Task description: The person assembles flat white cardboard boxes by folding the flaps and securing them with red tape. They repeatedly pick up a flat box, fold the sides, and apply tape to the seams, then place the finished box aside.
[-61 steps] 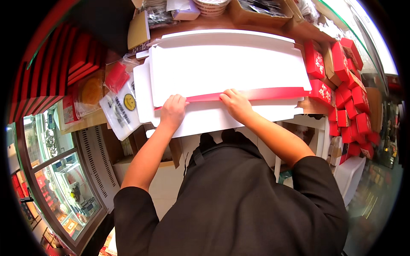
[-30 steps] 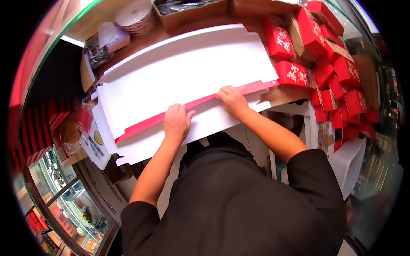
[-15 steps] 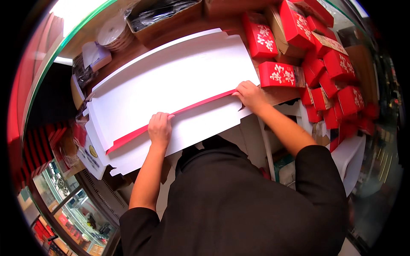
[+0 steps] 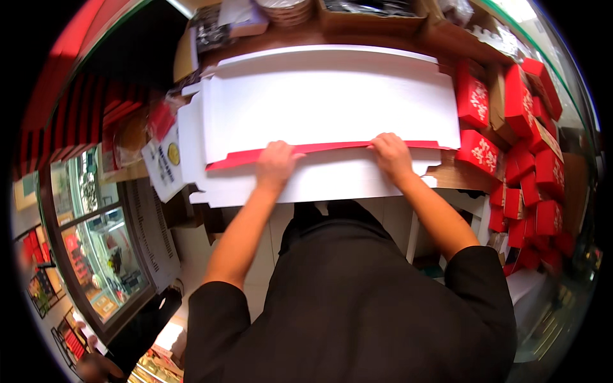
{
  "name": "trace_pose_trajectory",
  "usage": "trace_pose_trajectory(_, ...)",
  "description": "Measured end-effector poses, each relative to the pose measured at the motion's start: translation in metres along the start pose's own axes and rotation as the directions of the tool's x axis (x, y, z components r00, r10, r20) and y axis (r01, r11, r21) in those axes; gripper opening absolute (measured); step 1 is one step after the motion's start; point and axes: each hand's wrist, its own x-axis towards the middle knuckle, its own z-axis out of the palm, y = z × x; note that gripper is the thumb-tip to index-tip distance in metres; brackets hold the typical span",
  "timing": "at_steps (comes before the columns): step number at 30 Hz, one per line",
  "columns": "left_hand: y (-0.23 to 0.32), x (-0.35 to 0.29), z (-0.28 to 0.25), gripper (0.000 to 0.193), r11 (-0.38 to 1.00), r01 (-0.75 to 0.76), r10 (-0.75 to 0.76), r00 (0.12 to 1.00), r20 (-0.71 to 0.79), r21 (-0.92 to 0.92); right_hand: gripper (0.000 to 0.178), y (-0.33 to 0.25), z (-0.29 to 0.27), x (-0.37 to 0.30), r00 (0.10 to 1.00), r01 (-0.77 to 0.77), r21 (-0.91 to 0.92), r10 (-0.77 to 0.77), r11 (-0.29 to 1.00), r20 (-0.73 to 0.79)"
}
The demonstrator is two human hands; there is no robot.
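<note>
A large white cardboard box blank [image 4: 332, 96] lies flat on the table before me, its side flaps folded up a little. Along its near side runs a raised flap with a red outer face [image 4: 335, 147], and a further white panel [image 4: 341, 182] spreads toward my body. My left hand [image 4: 276, 167] is closed over the red flap left of the middle, thumb pointing right. Farther right, my right hand [image 4: 391, 156] pinches the same flap, its fingers bent over the top. The undersides of both hands' fingers are hidden.
Red printed boxes [image 4: 474, 96] are stacked and heaped at the right. Open cartons [image 4: 373, 22] and a stack of white discs [image 4: 285, 11] line the back. On the left lies a white printed card [image 4: 167, 163]. A window [image 4: 105, 262] shows at the lower left.
The view has turned, so the blank sits straighter and higher. My right hand has slid left along the red flap, nearer my left hand, uncovering the flap's right end.
</note>
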Motion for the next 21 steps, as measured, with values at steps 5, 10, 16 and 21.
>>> trace_pose_trajectory(5,-0.097,-0.049,-0.058,0.025,0.998,0.047,-0.047,0.999,-0.014,0.037,0.011,-0.01,-0.002,0.001,1.0,-0.017,-0.004,0.017,1.0,-0.021)
trace_pose_trajectory(10,-0.117,-0.041,-0.059,0.025,0.999,0.028,-0.028,1.0,-0.01,-0.033,0.01,-0.015,0.001,0.007,0.994,-0.101,-0.028,0.103,0.994,0.048)
trace_pose_trajectory(16,-0.123,-0.037,-0.06,0.03,0.995,0.082,-0.091,0.982,0.166,0.063,0.014,-0.032,-0.006,0.009,0.991,-0.092,-0.037,0.096,0.995,0.096)
trace_pose_trajectory(21,-0.115,-0.02,-0.067,0.032,0.969,0.206,-0.239,0.922,0.304,0.136,0.013,-0.052,0.014,0.02,0.994,-0.092,-0.027,0.093,0.995,0.058)
